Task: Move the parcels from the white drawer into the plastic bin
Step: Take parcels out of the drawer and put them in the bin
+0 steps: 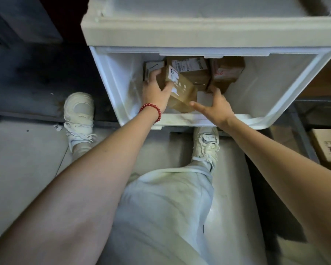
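The white plastic drawer is pulled out, with brown cardboard parcels crowded just beyond the fingertips. A tilted brown cardboard box sits between both hands: the left hand curls its fingers round the far edge, while the right hand is spread wide, thumb at the near corner. Gripped on one side only, the box may twist and slip. The right fingertips are hidden and the plastic bin is out of view
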Demonstrator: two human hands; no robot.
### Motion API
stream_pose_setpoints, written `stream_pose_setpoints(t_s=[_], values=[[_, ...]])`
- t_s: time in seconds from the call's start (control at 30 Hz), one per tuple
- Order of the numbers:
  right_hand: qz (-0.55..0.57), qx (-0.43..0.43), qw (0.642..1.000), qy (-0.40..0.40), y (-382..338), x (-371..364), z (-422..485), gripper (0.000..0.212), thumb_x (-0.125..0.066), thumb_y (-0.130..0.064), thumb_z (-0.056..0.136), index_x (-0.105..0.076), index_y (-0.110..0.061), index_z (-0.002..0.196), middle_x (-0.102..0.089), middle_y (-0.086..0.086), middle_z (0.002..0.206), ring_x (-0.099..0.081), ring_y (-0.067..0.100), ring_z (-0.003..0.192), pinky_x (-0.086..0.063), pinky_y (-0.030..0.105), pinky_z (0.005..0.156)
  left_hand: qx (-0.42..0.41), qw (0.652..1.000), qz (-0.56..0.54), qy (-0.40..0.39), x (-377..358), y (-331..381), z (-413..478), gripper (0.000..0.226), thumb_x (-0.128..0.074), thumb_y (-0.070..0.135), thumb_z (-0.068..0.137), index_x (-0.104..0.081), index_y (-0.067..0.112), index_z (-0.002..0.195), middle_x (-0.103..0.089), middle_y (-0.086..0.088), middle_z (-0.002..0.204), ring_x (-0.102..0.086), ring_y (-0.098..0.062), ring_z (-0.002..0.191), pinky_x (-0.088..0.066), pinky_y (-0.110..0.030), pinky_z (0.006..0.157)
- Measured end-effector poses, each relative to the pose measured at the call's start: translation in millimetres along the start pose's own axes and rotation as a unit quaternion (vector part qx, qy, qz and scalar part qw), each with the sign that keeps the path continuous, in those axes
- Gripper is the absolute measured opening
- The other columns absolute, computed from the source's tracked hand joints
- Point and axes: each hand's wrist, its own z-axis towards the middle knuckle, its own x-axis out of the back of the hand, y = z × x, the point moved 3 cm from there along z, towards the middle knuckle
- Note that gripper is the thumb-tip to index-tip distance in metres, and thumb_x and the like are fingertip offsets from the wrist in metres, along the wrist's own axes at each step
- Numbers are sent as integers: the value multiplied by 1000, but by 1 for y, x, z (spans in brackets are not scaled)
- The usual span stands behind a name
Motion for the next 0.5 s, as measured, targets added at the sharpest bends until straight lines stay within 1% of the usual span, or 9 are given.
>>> stream_pose_setpoints(t_s=[0.07, 0.13, 0.2, 0.23, 0.3, 0.33, 0.4, 0.43, 0.5], values=[[33, 14, 999, 8, -1, 12, -18, 99, -72, -48, 80, -14, -13, 152, -28, 8, 156, -30, 25, 142, -28, 37, 115, 3, 999, -54, -1, 4, 11, -17, 40, -56, 30, 91, -48, 25, 130, -56, 0, 116, -59, -23, 105, -53, -43, 88], [66, 11, 998, 18, 3, 23, -36, 104, -75, -48, 77, -12, -16, 153, -25, 5, 158, -28, 24, 143, -27, 39, 116, -1, 998, -64, -23, 6, 23, -35, 38, -52, 35, 93, -47, 26, 130, -56, 1, 118, -60, -21, 104, -54, -42, 87], [108, -7, 994, 26, 7, 33, -55, 105, -76, -48, 76, -12, -19, 154, -24, 4, 158, -28, 24, 143, -28, 41, 116, -12, 997, -62, -44, 8, 33, -57, 37, -49, 38, 95, -47, 27, 130, -57, 2, 121, -60, -18, 102, -55, -39, 85], [139, -21, 990, 32, 10, 38, -66, 104, -75, -48, 75, -13, -21, 153, -25, 3, 157, -30, 25, 142, -31, 44, 114, -15, 996, -66, -54, 8, 39, -69, 36, -48, 38, 96, -48, 27, 129, -57, 3, 118, -60, -15, 100, -56, -37, 83], [200, -57, 977, 42, 14, 46, -89, 101, -74, -53, 74, -16, -26, 153, -30, 1, 154, -40, 26, 134, -42, 48, 106, -6, 994, -76, -80, 4, 49, -93, 34, -47, 41, 97, -50, 27, 127, -56, 4, 111, -59, -13, 94, -56, -33, 77], [221, -73, 971, 51, 17, 50, -102, 98, -73, -55, 75, -18, -27, 152, -33, 0, 151, -44, 24, 129, -46, 47, 103, 6, 992, -85, -97, 1, 52, -105, 33, -46, 41, 96, -50, 27, 126, -57, 3, 109, -59, -13, 92, -56, -33, 73], [261, -103, 956, 89, 21, 60, -129, 91, -73, -53, 76, -25, -28, 150, -38, -2, 144, -48, 21, 122, -46, 44, 102, 46, 984, -120, -122, -6, 56, -129, 29, -47, 40, 96, -50, 25, 121, -57, 0, 106, -58, -14, 88, -53, -29, 62], [290, -114, 943, 118, 24, 66, -145, 87, -74, -51, 76, -29, -29, 147, -41, -4, 139, -49, 19, 121, -46, 43, 103, 74, 979, -139, -128, -8, 57, -140, 27, -48, 38, 95, -49, 23, 117, -56, -1, 104, -57, -14, 87, -51, -28, 60], [365, -119, 908, 172, 29, 76, -181, 85, -77, -47, 74, -32, -30, 144, -44, -8, 135, -50, 16, 121, -44, 43, 105, 122, 967, -171, -142, -11, 59, -163, 26, -50, 38, 92, -46, 21, 113, -55, -3, 103, -57, -18, 91, -51, -30, 61]])
